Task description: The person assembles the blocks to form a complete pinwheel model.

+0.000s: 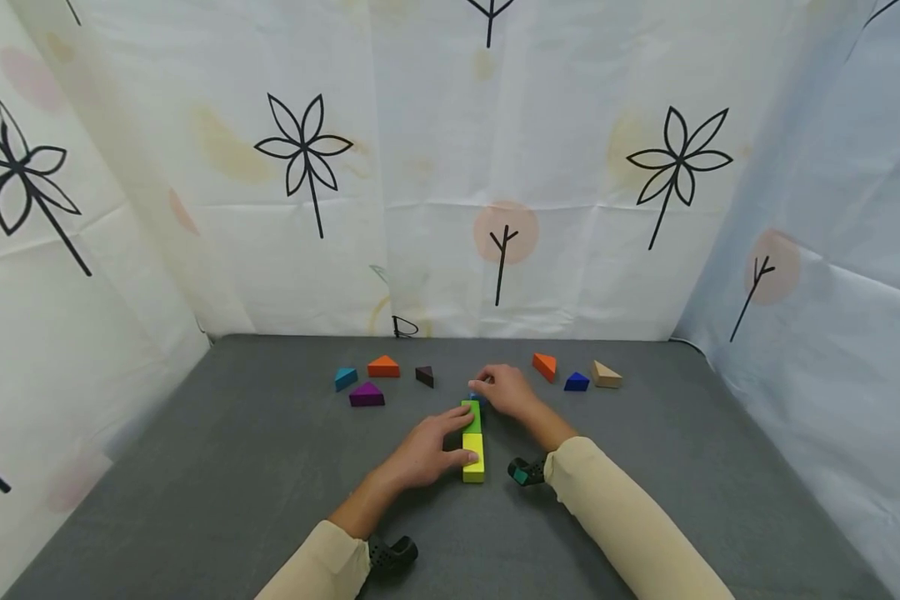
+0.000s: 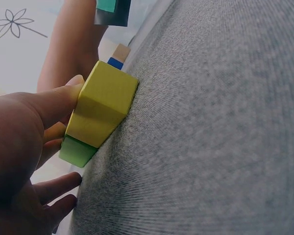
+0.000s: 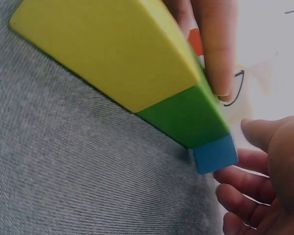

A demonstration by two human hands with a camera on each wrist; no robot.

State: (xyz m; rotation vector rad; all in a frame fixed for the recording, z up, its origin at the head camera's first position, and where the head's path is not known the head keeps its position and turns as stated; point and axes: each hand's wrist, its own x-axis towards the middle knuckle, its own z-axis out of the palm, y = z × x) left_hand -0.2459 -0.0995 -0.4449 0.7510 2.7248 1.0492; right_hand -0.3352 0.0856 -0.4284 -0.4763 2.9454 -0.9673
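A yellow block (image 1: 473,458), a green block (image 1: 472,417) and a light blue block (image 3: 216,154) stand end to end in a row on the grey table. Across the top of this row lies my left hand (image 1: 427,450), its thumb on the yellow block and its fingertips on the green one. My right hand (image 1: 506,390) is at the far end, beside the light blue block. In the right wrist view its thumb stands apart from that block, while the fingers pass behind it; whether they touch it is partly hidden.
Left of the row lie a teal triangle (image 1: 346,378), an orange triangle (image 1: 384,367), a purple triangle (image 1: 367,395) and a dark triangle (image 1: 424,377). To the right are another orange wedge (image 1: 544,367), a dark blue triangle (image 1: 577,382) and a wooden wedge (image 1: 607,375). Patterned curtains surround the table.
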